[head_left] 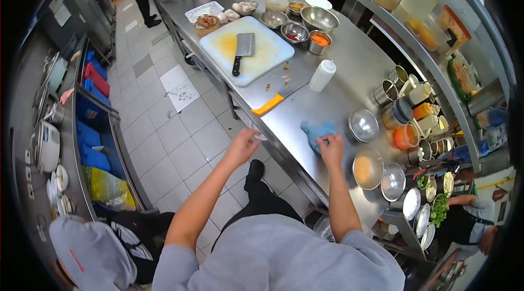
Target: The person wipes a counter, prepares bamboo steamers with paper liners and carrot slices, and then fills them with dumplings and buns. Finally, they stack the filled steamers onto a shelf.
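Observation:
My right hand (331, 149) is over the front part of the steel table, its fingers pinched at a crumpled blue cloth (315, 134). Just off the table's front edge is my left hand (243, 146), thumb and fingers drawn together. A small pale, see-through thing (261, 134) shows at those fingertips, too blurred to name. Beyond the hands lies a knife with a yellow handle (268, 105), its blade pointing away to the right. A white squeeze bottle (323, 75) stands upright near that blade.
A cleaver (244, 51) rests on a white cutting board (210, 45). Metal bowls, one with shredded carrot (320, 40), stand behind it. To the right are a bowl of beige food (368, 169), an empty bowl (363, 125) and sauce containers. Other people stand at lower left, lower right and far left.

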The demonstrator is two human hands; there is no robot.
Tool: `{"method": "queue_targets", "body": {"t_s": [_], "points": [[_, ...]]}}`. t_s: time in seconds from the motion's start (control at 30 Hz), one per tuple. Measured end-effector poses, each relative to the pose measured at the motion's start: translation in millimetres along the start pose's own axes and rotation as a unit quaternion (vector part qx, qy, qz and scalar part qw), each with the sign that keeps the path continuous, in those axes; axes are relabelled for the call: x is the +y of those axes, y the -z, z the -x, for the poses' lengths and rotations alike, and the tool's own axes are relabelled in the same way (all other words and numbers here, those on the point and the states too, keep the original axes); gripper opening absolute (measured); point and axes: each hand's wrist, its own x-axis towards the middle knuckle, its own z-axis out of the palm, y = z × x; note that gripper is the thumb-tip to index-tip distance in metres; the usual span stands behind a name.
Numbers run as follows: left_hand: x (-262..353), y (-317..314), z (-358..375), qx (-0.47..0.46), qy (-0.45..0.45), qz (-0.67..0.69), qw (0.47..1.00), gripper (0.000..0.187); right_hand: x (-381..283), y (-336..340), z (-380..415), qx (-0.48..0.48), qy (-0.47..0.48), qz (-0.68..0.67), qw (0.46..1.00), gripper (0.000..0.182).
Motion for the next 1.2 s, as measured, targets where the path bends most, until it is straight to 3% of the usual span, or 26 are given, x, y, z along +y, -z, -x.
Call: {"method": "queue_targets", "body": {"t_s": [0.07,0.1,0.17,0.2,0.23,0.3,0.37,0.43,0.53,0.63,0.7,0.77,0.87,0.97,1.03,1.2], "points": [[22.8,-7.5,-25.1,0.023,-0.019,-0.023,0.999,0.039,-11.5,27.0,33.8,0.014,0.009,0.091,0.996,0.042],[-11.5,49.0,-133.4,0.044,-0.038,-0.121,0.991,0.040,-71.1,-34.8,-44.7,0.071,0.037,0.042,0.996,0.043],[-40.8,23.2,-179.9,0.060,-0.049,-0.194,0.978,0.042,-102.0,-15.7,-44.7,0.148,0.084,0.068,0.983,0.045],[-31.2,12.9,-186.4,-0.025,0.021,-0.244,0.969,0.042,-113.4,-19.7,-48.9,0.017,0.037,-0.043,0.998,0.050],[-25.8,16.6,-197.3,-0.069,0.006,-0.270,0.960,0.041,-135.5,-32.6,-57.5,-0.105,-0.010,-0.166,0.981,0.056],[-20.5,13.4,-202.8,-0.161,-0.016,-0.310,0.937,0.039,-166.1,-72.5,-79.3,-0.159,-0.029,-0.210,0.964,0.071],[-29.7,-2.9,-200.6,-0.186,-0.002,-0.238,0.953,0.039,-179.8,-107.9,-103.4,-0.063,-0.065,-0.163,0.982,0.080],[-22.9,-11.7,-199.1,-0.237,0.032,-0.140,0.961,0.036,-190.8,-102.9,-124.4,-0.064,-0.144,-0.149,0.976,0.088],[-42.9,-6.0,-212.6,-0.311,-0.046,-0.015,0.949,0.029,-187.8,-100.1,-139.1,-0.075,-0.214,-0.114,0.967,0.093],[-54.4,13.9,-250.1,-0.170,-0.079,-0.009,0.982,0.024,-210.5,-98.1,-141.3,-0.016,-0.172,-0.031,0.985,0.093],[-45.8,22.0,-294.8,-0.075,-0.166,-0.021,0.983,0.029,-225.0,-103.8,-144.0,-0.022,-0.204,-0.026,0.978,0.088],[-24.7,21.4,-342.1,-0.043,-0.282,-0.066,0.956,0.039,-229.5,-110.2,-149.9,-0.024,-0.241,-0.027,0.970,0.084],[-33.5,-14.3,-393.0,-0.091,-0.307,-0.172,0.932,0.052,-219.9,-113.3,-135.9,0.015,-0.255,-0.081,0.963,0.075],[-49.4,-39.0,-419.3,-0.124,-0.336,-0.303,0.884,0.056,-216.3,-107.9,-73.3,0.065,-0.225,-0.097,0.967,0.072],[-62.4,-60.1,-432.7,-0.102,-0.338,-0.339,0.872,0.058,-235.5,-81.2,-25.7,0.005,-0.296,-0.104,0.950,0.072],[-58.1,-50.5,-421.9,-0.103,-0.327,-0.280,0.897,0.046,-219.6,-131.7,65.7,0.056,-0.279,-0.109,0.952,0.076]]}}
